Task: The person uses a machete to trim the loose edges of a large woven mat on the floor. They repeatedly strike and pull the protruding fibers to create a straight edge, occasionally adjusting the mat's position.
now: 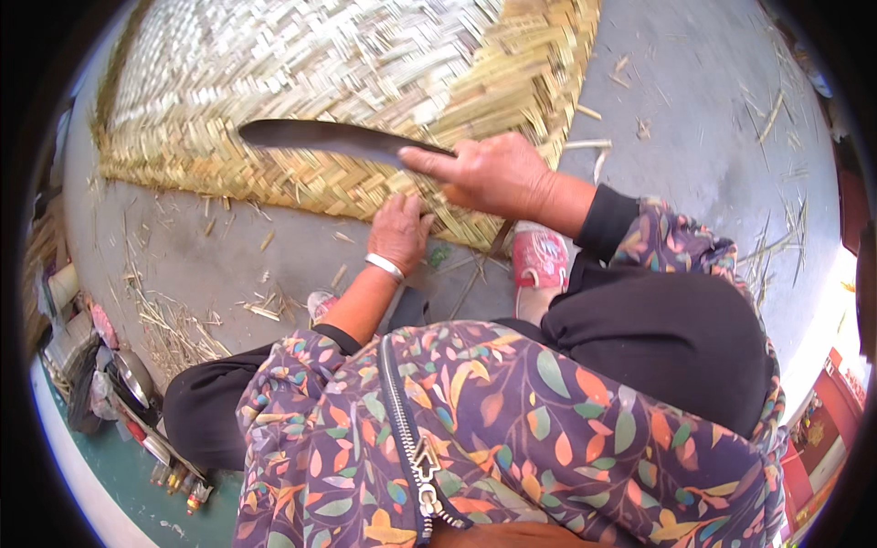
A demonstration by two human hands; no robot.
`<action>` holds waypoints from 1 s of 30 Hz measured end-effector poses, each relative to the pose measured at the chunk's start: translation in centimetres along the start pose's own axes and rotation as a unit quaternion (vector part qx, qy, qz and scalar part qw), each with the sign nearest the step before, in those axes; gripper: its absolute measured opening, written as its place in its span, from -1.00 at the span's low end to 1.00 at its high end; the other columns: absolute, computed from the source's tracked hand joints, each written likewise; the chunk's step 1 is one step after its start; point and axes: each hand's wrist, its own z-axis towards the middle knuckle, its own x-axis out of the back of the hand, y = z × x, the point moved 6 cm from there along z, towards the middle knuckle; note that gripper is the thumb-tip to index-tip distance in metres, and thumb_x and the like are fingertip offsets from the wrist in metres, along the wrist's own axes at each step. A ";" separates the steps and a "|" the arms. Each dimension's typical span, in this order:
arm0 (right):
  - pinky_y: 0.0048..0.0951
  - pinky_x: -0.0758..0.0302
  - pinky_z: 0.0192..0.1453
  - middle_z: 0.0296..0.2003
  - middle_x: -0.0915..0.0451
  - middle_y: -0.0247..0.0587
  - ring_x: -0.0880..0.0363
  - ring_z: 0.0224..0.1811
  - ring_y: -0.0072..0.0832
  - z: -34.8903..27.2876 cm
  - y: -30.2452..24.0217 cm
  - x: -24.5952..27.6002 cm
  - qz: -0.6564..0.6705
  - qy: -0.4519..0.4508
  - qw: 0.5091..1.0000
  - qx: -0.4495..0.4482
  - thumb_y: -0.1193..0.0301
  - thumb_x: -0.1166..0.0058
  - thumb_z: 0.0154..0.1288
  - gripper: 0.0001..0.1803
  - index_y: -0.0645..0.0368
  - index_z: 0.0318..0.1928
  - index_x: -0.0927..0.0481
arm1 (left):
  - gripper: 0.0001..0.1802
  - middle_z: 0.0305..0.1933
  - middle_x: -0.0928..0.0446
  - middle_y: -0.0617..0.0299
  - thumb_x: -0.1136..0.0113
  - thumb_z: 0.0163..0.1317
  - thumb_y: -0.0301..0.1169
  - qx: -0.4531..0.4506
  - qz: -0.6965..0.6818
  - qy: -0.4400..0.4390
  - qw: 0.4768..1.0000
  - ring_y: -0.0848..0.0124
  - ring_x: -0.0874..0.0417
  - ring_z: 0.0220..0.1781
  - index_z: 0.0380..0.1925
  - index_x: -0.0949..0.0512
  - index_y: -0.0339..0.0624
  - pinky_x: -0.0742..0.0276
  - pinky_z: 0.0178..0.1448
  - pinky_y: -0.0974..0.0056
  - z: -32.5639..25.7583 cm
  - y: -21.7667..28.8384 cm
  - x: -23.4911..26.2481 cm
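Note:
A large woven straw mat (pixel 311 78) lies on the floor in front of me, pale in the middle with a yellower border. My right hand (pixel 493 173) is closed around the hidden handle of a long dark-bladed knife (pixel 320 137), index finger stretched along its back. The blade points left, over the mat's near border; whether it touches the weave I cannot tell. At the near edge, left of the right hand, my left hand (pixel 399 234) grips the mat's border with bent fingers, a pale bracelet (pixel 384 266) on the wrist.
Cut straw scraps (pixel 178 329) litter the grey floor (pixel 694 119) on both sides. My pink shoe (pixel 541 260) is close to the mat's near corner. Assorted items, among them a round metal dish (pixel 134 376), crowd the lower left. Red furniture (pixel 827 425) stands at the lower right.

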 end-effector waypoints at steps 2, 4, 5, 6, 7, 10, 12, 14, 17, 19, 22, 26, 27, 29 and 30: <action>-0.22 -0.50 -0.56 -0.47 -0.64 -0.17 -0.63 -0.57 -0.29 1.3 -1.8 1.2 0.028 0.047 0.996 0.070 0.26 -0.05 0.23 -0.42 -0.26 0.31 -0.46 | -0.74 -0.18 -0.47 0.07 -0.30 0.16 -0.26 -0.027 -0.016 0.046 0.998 0.07 -0.54 -0.08 -0.24 -0.48 -0.09 -0.48 -0.02 0.00 0.0 0.6 1.0; -0.18 -0.53 -0.51 -0.44 -0.66 -0.16 -0.66 -0.53 -0.24 3.2 -0.7 -0.4 -0.015 -0.160 0.987 -0.022 0.28 -0.01 0.25 -0.41 -0.27 0.33 -0.42 | -0.74 -0.17 -0.48 0.06 -0.30 0.15 -0.27 0.006 -0.004 -0.007 1.000 0.06 -0.55 -0.08 -0.25 -0.49 -0.10 -0.49 -0.02 0.00 0.5 0.7 0.8; -0.15 -0.54 -0.48 -0.43 -0.66 -0.16 -0.67 -0.51 -0.22 3.2 0.1 -1.2 -0.040 -0.274 0.958 -0.072 0.29 0.01 0.26 -0.41 -0.27 0.35 -0.40 | -0.74 -0.17 -0.48 0.05 -0.31 0.15 -0.27 0.030 0.003 -0.054 0.998 0.05 -0.55 -0.08 -0.25 -0.50 -0.11 -0.49 -0.02 0.00 0.8 0.7 0.4; -0.14 -0.61 -0.33 -0.32 -0.71 -0.09 -0.74 -0.31 -0.20 3.6 0.6 -1.3 -0.013 -0.321 0.941 -0.107 0.33 0.07 0.29 -0.40 -0.24 0.37 -0.37 | -0.75 -0.17 -0.48 0.04 -0.32 0.14 -0.28 0.036 -0.020 -0.067 0.997 0.04 -0.56 -0.07 -0.26 -0.51 -0.12 -0.50 -0.01 -0.01 1.0 1.0 0.5; -0.15 -0.60 -0.33 -0.34 -0.71 -0.10 -0.73 -0.31 -0.19 5.0 0.3 -0.3 0.001 -0.247 0.966 -0.078 0.33 0.07 0.28 -0.40 -0.23 0.37 -0.36 | -0.75 -0.17 -0.48 0.04 -0.32 0.13 -0.29 0.024 -0.023 -0.032 0.999 0.04 -0.56 -0.06 -0.26 -0.51 -0.13 -0.50 0.00 -0.01 1.6 1.2 1.2; -0.17 -0.60 -0.33 -0.42 -0.69 -0.17 -0.73 -0.31 -0.16 7.6 -1.6 1.9 0.044 -0.032 0.999 0.008 0.34 0.04 0.25 -0.41 -0.20 0.34 -0.36 | -0.74 -0.15 -0.49 0.01 -0.32 0.12 -0.31 0.027 -0.024 -0.025 0.999 0.01 -0.56 -0.04 -0.26 -0.50 -0.15 -0.51 0.01 -0.01 2.2 0.6 2.4; -0.17 -0.60 -0.31 -0.44 -0.68 -0.15 -0.72 -0.31 -0.17 8.4 -2.1 -0.2 0.027 -0.139 0.990 -0.020 0.32 0.00 0.23 -0.45 -0.22 0.27 -0.42 | -0.74 -0.14 -0.49 -0.01 -0.32 0.12 -0.32 0.036 -0.029 -0.059 0.997 0.00 -0.56 -0.04 -0.26 -0.50 -0.16 -0.51 0.01 -0.02 2.0 -0.4 2.5; -0.14 -0.58 -0.32 -0.45 -0.67 -0.13 -0.70 -0.37 -0.15 8.4 -2.7 -1.8 0.024 -0.215 0.975 -0.053 0.27 -0.04 0.21 -0.44 -0.23 0.27 -0.43 | -0.76 -0.22 -0.46 -0.02 -0.31 0.12 -0.38 -0.003 -0.046 -0.013 0.999 -0.04 -0.54 -0.12 -0.29 -0.45 -0.17 -0.47 -0.04 -0.04 1.6 -0.6 3.2; -0.13 -0.56 -0.36 -0.48 -0.66 -0.12 -0.66 -0.46 -0.12 7.5 -2.4 -0.7 0.072 -0.181 0.978 -0.071 0.20 -0.09 0.20 -0.37 -0.25 0.33 -0.41 | -0.78 -0.24 -0.46 -0.02 -0.30 0.14 -0.37 0.031 -0.060 -0.061 0.996 -0.04 -0.54 -0.13 -0.31 -0.46 -0.15 -0.46 -0.04 -0.03 1.3 -0.4 2.0; -0.13 -0.56 -0.33 -0.47 -0.65 -0.08 -0.65 -0.45 -0.09 5.5 1.0 3.2 0.107 -0.106 0.982 -0.113 0.20 -0.09 0.19 -0.36 -0.25 0.34 -0.39 | -0.81 -0.24 -0.48 -0.02 -0.28 0.17 -0.35 0.006 -0.064 -0.045 0.997 -0.02 -0.54 -0.14 -0.34 -0.46 -0.15 -0.46 -0.06 -0.02 3.0 1.5 1.9; -0.09 -0.55 -0.33 -0.44 -0.63 0.00 -0.62 -0.44 -0.03 1.2 4.5 9.9 0.123 -0.027 0.983 -0.134 0.23 -0.05 0.23 -0.30 -0.23 0.41 -0.29 | -0.79 -0.29 -0.52 0.00 -0.27 0.19 -0.31 0.017 -0.096 -0.090 0.991 -0.04 -0.58 -0.21 -0.34 -0.46 -0.15 -0.51 -0.12 -0.02 5.6 4.7 2.5; -0.14 -0.55 -0.25 -0.45 -0.63 -0.01 -0.63 -0.41 -0.05 -6.0 10.6 20.7 0.055 0.035 0.966 -0.250 0.22 0.03 0.33 -0.28 -0.19 0.49 -0.13 | -0.79 -0.37 -0.57 0.06 -0.23 0.22 -0.26 0.007 -0.022 -0.098 0.995 -0.01 -0.62 -0.31 -0.35 -0.47 -0.14 -0.53 -0.23 -0.01 9.0 10.9 5.3; -0.16 -0.56 -0.23 -0.47 -0.62 -0.03 -0.63 -0.41 -0.09 -8.0 12.5 23.6 0.019 0.054 0.951 -0.304 0.21 0.05 0.35 -0.29 -0.18 0.50 -0.12 | -0.78 -0.35 -0.58 0.07 -0.23 0.21 -0.25 -0.078 -0.027 -0.030 0.996 0.02 -0.63 -0.28 -0.35 -0.49 -0.14 -0.53 -0.22 -0.01 9.7 13.8 6.5; -0.21 -0.55 -0.20 -0.51 -0.59 -0.09 -0.63 -0.41 -0.19 -10.9 15.6 27.2 0.069 0.057 0.937 -0.337 0.19 0.11 0.39 -0.30 -0.08 0.51 -0.10 | -0.78 -0.31 -0.59 0.08 -0.23 0.20 -0.23 -0.198 -0.019 0.040 0.979 0.08 -0.64 -0.23 -0.33 -0.52 -0.13 -0.53 -0.19 0.00 10.5 18.8 7.8; -0.23 -0.55 -0.18 -0.53 -0.57 -0.12 -0.63 -0.41 -0.24 -12.5 18.5 30.4 0.092 0.060 0.929 -0.353 0.18 0.13 0.41 -0.30 -0.03 0.51 -0.09 | -0.69 -0.07 -0.60 0.07 -0.31 0.13 -0.25 -0.248 -0.017 0.041 0.968 0.12 -0.61 0.03 -0.18 -0.57 -0.15 -0.48 0.09 0.03 12.4 21.9 7.9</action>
